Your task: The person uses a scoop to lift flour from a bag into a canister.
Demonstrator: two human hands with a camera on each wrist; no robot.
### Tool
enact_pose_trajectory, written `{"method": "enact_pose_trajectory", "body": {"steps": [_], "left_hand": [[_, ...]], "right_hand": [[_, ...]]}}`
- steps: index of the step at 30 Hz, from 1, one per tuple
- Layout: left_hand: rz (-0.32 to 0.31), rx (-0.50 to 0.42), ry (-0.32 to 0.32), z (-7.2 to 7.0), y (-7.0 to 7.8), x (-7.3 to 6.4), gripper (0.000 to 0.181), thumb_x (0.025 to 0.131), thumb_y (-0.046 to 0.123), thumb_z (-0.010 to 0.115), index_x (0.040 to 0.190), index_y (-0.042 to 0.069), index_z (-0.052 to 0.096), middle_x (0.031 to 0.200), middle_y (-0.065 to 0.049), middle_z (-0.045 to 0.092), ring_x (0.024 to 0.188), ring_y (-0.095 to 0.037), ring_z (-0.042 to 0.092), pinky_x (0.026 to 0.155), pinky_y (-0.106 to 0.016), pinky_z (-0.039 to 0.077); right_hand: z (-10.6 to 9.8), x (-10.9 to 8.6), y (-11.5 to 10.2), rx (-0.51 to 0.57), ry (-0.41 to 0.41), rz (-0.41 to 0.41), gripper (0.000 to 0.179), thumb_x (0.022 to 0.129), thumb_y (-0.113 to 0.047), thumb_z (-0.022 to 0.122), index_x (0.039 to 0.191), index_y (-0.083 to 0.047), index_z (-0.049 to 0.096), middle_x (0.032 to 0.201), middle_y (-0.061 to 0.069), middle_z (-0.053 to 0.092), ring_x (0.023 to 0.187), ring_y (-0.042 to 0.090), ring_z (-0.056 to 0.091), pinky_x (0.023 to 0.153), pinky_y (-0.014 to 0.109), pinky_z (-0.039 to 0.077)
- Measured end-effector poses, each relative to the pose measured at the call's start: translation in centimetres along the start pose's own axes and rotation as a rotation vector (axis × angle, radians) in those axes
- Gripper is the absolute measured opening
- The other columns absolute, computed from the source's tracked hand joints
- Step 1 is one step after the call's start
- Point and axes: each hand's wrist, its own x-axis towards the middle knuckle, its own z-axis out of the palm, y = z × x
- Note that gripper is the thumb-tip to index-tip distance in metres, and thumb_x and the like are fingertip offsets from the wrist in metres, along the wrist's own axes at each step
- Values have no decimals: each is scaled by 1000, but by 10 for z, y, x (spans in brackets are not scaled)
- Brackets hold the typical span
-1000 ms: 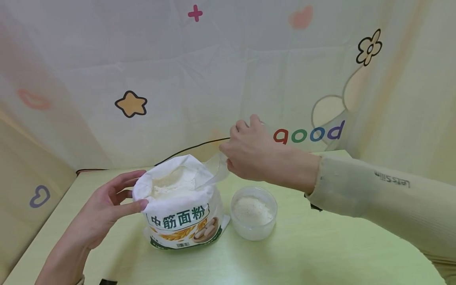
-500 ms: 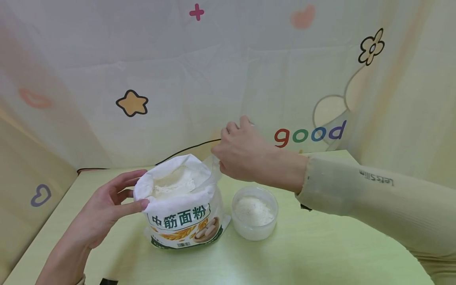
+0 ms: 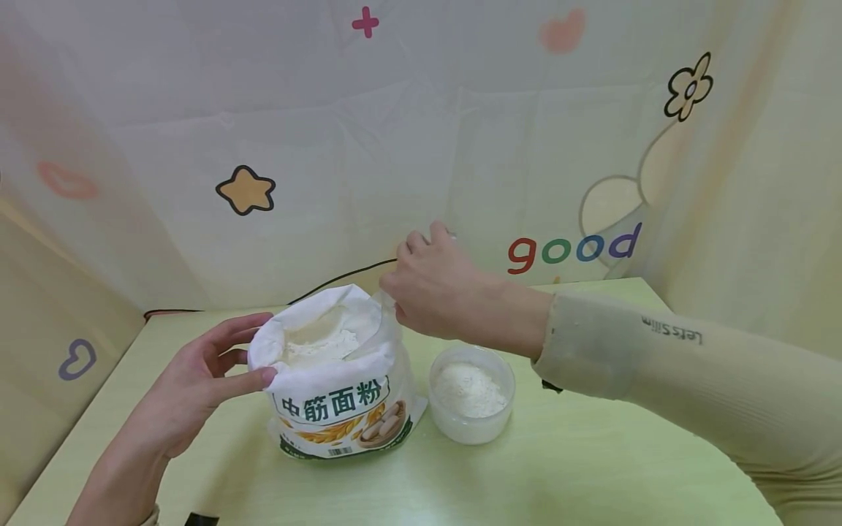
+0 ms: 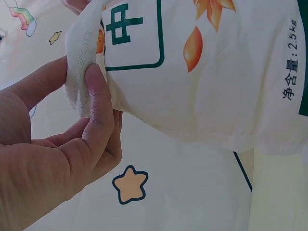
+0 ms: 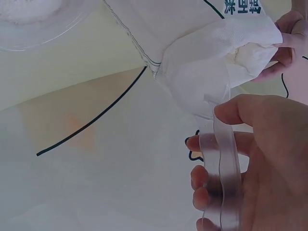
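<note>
A white flour bag [image 3: 338,402] stands on the table with its rim folded outward and flour [image 3: 319,347] showing inside. My left hand [image 3: 197,376] pinches the left side of that rim; in the left wrist view, thumb and fingers lie on either face of the folded edge. My right hand [image 3: 430,285] is over the bag's far right edge. It grips the handle of a clear plastic scoop [image 5: 226,163], whose front end reaches into the bag's mouth and is hard to make out. Right of the bag sits a clear round tub [image 3: 470,431] with heaped flour [image 3: 472,391] in it.
The pale green table [image 3: 592,467] ends at a printed cloth backdrop [image 3: 316,183] at the back. A small black object [image 3: 200,519] lies at the near edge, and another black piece [image 3: 551,386] shows under the right sleeve.
My right hand has moved left and slightly down, bringing the scoop further into the bag's mouth. The left hand, bag and tub have stayed put.
</note>
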Motion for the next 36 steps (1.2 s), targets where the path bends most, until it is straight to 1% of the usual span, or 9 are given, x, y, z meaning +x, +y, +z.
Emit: {"method": "enact_pose_trajectory", "body": {"steps": [4, 9, 14, 20, 25, 29, 31, 34, 36], "left_hand": [[-7, 2, 1, 0, 0, 0, 68, 92, 8, 78, 152, 11, 46, 141, -10, 51, 104, -25, 62, 86, -31, 56], [-7, 3, 0, 0, 0, 0, 68, 92, 8, 78, 152, 11, 47, 141, -10, 51, 104, -26, 62, 86, -31, 56], [-14, 7, 3, -1, 0, 0, 68, 92, 9, 79, 152, 12, 47, 141, -10, 51, 104, -25, 62, 86, -31, 56], [-17, 8, 7, -1, 1, 0, 68, 91, 9, 79, 152, 12, 47, 141, -10, 51, 104, -25, 62, 86, -31, 56], [-15, 8, 6, -1, 2, 0, 69, 91, 9, 79, 152, 11, 47, 141, -10, 50, 104, -25, 62, 86, -31, 56], [-15, 6, 5, -1, 2, 0, 69, 92, 9, 79, 152, 11, 47, 142, -10, 50, 105, -25, 62, 86, -31, 56], [-15, 6, 6, -1, 2, 0, 69, 92, 9, 79, 152, 11, 47, 142, -11, 50, 105, -25, 62, 86, -31, 56], [-15, 5, 6, 0, 2, 0, 69, 91, 9, 79, 152, 11, 47, 142, -11, 50, 105, -25, 62, 86, -32, 56], [-14, 4, 5, 0, 2, 0, 68, 91, 8, 79, 152, 11, 47, 141, -11, 50, 105, -25, 62, 86, -31, 56]], "right_hand": [[3, 1, -1, -18, 28, -15, 29, 102, -38, 55, 119, -19, 70, 106, 11, 67, 102, 30, 59, 93, 52, 45], [12, 2, -1, -49, 92, -39, 32, 102, -40, 53, 120, -18, 68, 111, 12, 68, 105, 31, 60, 95, 53, 46], [18, 3, -3, -90, 139, -42, 32, 102, -41, 52, 118, -19, 68, 106, 11, 67, 99, 29, 59, 91, 51, 48], [23, 5, -5, -99, 163, -28, 28, 102, -42, 51, 114, -20, 65, 100, 10, 64, 93, 27, 56, 83, 48, 48], [27, 5, -5, -88, 178, -19, 25, 102, -41, 51, 111, -21, 63, 98, 9, 62, 91, 27, 55, 79, 46, 46], [28, 6, -6, -65, 161, -16, 28, 103, -42, 50, 117, -23, 63, 106, 10, 64, 98, 28, 56, 82, 48, 47], [28, 7, -6, -52, 147, -16, 30, 103, -43, 49, 122, -24, 62, 107, 11, 63, 98, 29, 56, 82, 48, 47], [29, 7, -7, -36, 135, -15, 32, 104, -44, 47, 126, -25, 61, 103, 10, 62, 93, 29, 54, 80, 47, 47], [29, 8, -8, -25, 136, -14, 32, 104, -44, 47, 126, -25, 61, 98, 9, 60, 88, 28, 53, 78, 46, 46]]}}
